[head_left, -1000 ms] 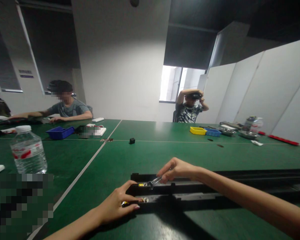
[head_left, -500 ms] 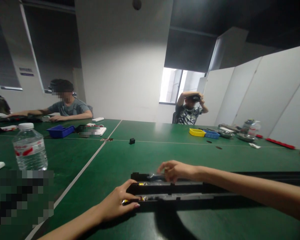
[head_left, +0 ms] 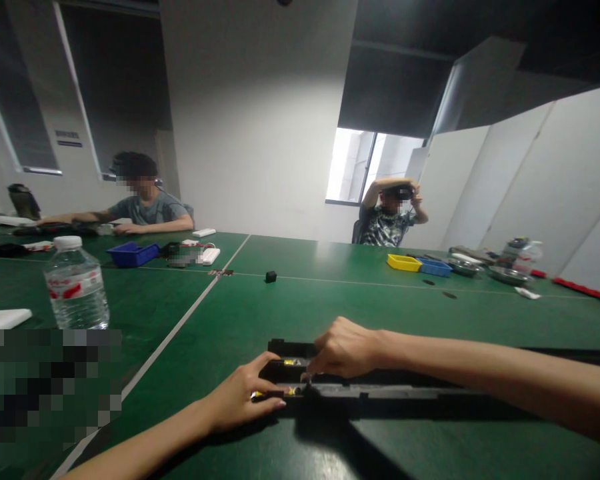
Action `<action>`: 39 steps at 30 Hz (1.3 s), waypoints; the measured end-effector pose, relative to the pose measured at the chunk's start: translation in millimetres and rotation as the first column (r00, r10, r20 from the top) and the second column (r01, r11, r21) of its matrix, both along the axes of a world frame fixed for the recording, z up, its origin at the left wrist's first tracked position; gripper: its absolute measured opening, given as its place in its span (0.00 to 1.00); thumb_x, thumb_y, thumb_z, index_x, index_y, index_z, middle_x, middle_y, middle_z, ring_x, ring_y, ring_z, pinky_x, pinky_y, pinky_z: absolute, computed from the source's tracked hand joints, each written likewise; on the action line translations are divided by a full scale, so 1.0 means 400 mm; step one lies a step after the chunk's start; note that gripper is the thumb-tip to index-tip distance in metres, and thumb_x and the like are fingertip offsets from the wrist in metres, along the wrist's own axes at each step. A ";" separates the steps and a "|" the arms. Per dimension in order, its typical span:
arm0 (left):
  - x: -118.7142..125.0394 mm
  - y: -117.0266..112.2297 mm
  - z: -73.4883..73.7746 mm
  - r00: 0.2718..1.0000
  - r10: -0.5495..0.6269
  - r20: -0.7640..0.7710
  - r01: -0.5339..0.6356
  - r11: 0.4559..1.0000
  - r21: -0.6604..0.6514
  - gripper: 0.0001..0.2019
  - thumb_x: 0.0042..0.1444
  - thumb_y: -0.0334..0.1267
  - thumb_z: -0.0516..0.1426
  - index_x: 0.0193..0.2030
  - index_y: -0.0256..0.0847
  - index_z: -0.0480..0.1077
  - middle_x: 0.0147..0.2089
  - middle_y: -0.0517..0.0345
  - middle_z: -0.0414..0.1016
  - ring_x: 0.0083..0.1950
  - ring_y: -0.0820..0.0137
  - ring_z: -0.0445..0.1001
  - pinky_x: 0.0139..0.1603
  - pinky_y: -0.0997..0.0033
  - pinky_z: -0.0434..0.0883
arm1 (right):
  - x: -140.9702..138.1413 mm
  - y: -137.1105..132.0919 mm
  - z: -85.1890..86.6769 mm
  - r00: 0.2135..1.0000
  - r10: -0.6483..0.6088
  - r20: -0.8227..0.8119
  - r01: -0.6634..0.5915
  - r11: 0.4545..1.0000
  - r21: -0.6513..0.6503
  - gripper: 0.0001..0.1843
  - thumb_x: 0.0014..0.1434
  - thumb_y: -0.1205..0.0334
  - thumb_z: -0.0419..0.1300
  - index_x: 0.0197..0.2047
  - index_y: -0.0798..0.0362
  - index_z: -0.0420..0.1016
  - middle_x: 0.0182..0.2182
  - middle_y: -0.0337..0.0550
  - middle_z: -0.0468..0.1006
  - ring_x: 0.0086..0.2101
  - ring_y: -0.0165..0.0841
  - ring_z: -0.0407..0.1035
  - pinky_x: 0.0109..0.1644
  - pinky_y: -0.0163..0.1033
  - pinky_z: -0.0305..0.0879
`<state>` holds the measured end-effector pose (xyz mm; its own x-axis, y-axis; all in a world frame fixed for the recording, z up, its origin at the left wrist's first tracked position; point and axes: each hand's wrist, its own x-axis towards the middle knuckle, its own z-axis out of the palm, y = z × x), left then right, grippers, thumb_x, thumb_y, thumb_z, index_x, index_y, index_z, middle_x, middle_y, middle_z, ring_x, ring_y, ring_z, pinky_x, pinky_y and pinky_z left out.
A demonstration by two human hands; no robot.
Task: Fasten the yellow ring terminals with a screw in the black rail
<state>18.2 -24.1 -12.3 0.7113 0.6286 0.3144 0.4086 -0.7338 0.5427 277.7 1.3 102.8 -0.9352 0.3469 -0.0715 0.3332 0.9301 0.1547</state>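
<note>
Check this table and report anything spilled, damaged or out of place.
Nothing looks spilled or damaged; the clear plastic bottle with the white cap stands upright. Only the small black cube might seem stray, sitting on the green table beyond the long black rails at the left hand and right hand.

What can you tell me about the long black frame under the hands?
The black frame is long and narrow, matte, perhaps plastic or painted metal. It lies flat on the green table, running left to right, with raised parallel walls. A grey strip lines the nearer channel, and small yellow pieces show near its left end. The left hand has its fingers on that end. The right hand is over it, contact unclear; its forearm hides part of the frame.
</note>
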 end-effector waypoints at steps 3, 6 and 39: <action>-0.001 0.001 0.000 1.000 -0.005 0.004 0.005 1.000 0.008 0.11 0.61 0.39 0.61 0.50 0.52 0.79 0.60 0.53 0.64 0.58 0.58 0.69 0.60 0.61 0.66 | -0.002 -0.001 -0.024 1.000 0.002 -0.013 -0.002 1.000 0.012 0.13 0.61 0.63 0.59 0.46 0.41 0.81 0.26 0.39 0.79 0.22 0.28 0.66 0.23 0.34 0.40; 0.000 0.000 0.006 1.000 -0.006 0.005 0.006 1.000 0.005 0.10 0.61 0.39 0.61 0.49 0.51 0.79 0.60 0.53 0.64 0.57 0.58 0.70 0.59 0.62 0.67 | 0.005 0.002 -0.042 0.999 0.020 -0.033 -0.020 1.000 0.004 0.13 0.62 0.62 0.58 0.47 0.42 0.81 0.25 0.39 0.79 0.21 0.27 0.66 0.23 0.34 0.41; 0.007 -0.008 0.022 0.999 -0.002 -0.042 0.001 1.000 -0.015 0.12 0.62 0.38 0.59 0.50 0.50 0.78 0.61 0.52 0.64 0.57 0.57 0.69 0.59 0.59 0.67 | -0.037 -0.033 -0.038 0.993 -0.061 0.103 0.056 0.997 0.051 0.08 0.58 0.65 0.59 0.35 0.51 0.80 0.22 0.41 0.78 0.20 0.30 0.67 0.22 0.36 0.38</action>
<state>21.0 -27.5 -3.6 0.7246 0.6321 0.2746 0.4304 -0.7262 0.5361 262.7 -11.8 87.6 -0.9014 0.4061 -0.1500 0.3665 0.9003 0.2350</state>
